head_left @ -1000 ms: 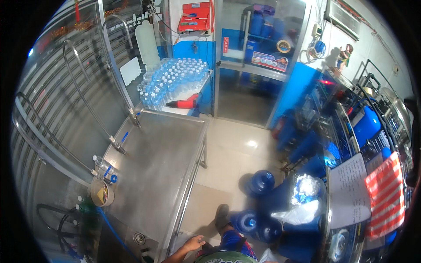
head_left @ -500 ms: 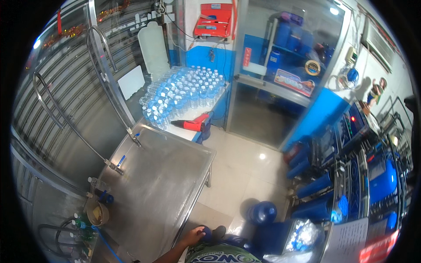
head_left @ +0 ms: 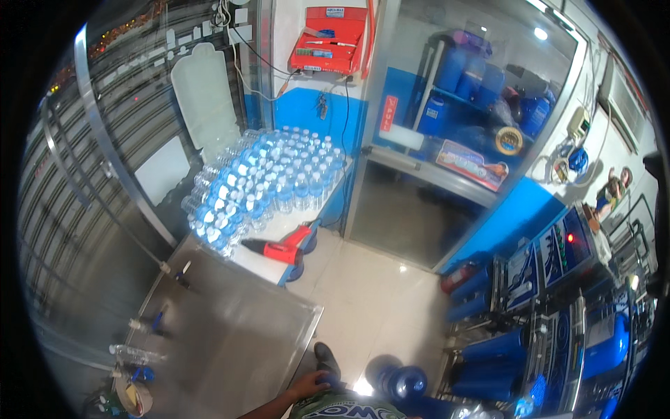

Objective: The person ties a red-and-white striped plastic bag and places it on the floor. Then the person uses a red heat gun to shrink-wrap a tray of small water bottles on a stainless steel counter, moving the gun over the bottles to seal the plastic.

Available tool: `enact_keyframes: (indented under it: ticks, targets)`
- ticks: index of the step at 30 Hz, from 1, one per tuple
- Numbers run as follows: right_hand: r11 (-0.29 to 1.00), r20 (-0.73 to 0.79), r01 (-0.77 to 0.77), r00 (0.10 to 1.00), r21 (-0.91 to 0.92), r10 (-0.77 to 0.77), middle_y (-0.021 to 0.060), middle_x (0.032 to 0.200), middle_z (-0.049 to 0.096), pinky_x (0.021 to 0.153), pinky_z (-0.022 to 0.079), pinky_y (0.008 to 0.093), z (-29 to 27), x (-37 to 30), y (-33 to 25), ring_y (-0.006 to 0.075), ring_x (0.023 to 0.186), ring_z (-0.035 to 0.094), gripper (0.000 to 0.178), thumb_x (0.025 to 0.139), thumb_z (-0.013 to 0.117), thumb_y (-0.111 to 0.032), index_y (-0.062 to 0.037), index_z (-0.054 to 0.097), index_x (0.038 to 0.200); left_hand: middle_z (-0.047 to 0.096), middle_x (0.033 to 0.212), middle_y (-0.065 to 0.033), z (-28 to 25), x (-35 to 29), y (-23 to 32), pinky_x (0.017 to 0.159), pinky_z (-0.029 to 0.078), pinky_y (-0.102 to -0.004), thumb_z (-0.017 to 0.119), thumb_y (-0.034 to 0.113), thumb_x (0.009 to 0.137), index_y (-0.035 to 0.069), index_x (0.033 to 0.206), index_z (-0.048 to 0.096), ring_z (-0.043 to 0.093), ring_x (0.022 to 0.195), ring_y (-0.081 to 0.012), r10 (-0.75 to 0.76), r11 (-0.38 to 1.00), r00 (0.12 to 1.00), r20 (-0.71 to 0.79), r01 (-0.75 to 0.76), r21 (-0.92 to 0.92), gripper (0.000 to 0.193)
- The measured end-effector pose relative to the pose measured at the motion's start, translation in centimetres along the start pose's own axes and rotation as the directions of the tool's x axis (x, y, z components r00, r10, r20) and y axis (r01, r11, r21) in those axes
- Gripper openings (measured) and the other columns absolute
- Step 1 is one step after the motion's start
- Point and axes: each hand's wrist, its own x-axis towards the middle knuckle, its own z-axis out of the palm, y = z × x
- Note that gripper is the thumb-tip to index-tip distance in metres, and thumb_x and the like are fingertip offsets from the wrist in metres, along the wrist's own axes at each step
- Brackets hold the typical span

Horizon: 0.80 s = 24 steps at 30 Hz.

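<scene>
Left hand slack at six o'clock, beside the steel worktop

Fingers curved, nothing seen gripped; contact with the worktop impossible to tell. Right hand out of view. Worktop at seven to eight o'clock.

Possible mishaps: a hip knocked on its corner, from stepping close; bottles toppling at ten, from a jolted white table; a stumble over the blue jug at five, from a sideways step; plastic softened, from running the red heat gun at eight beside them.

Containers: jug on the floor, contents unclear; open red case at twelve, small blue and white items inside; round tub toward eight, holding something yellow; bottles capped, close-packed, fill level indistinct.
</scene>
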Motion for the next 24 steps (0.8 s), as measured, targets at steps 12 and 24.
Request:
enact_keyframes:
  ticks: [12, 24]
  targets:
    - [0.994, 0.141, 0.016, 0.990, -0.110, -0.001, 0.0126, 0.112, 0.077, 0.092, 0.055, 0.0351, -10.1, 10.7, -9.9, 0.0170, 0.101, 0.069, 0.037, 0.096, 0.071, -0.015, -0.0046, 0.069, 0.131, 0.070, 0.134, -0.0185, -10.6, 12.1, 10.7, 0.106, 0.054, -0.0392, 0.077, 0.030, 0.100, 0.005, 0.149, 0.059, 0.067, 0.125, -0.0247, 0.052, 0.990, 0.992, -0.114, -0.066, -0.122, 0.058]
    - [0.791, 0.679, 0.448, 0.732, -0.417, -0.057, 0.0073, 0.106, 0.076, 0.081, 0.054, 0.0324, -21.4, 27.3, -22.7, 0.0127, 0.089, 0.065, 0.043, 0.087, 0.068, -0.002, -0.0037, 0.067, 0.129, 0.071, 0.135, -0.0150, -14.3, 10.2, 12.3, 0.105, 0.054, -0.0377, 0.073, 0.029, 0.102, 0.002, 0.144, 0.061, 0.068, 0.124, -0.0217, -0.187, 0.899, 0.767, -0.614, -0.117, -0.421, 0.052]
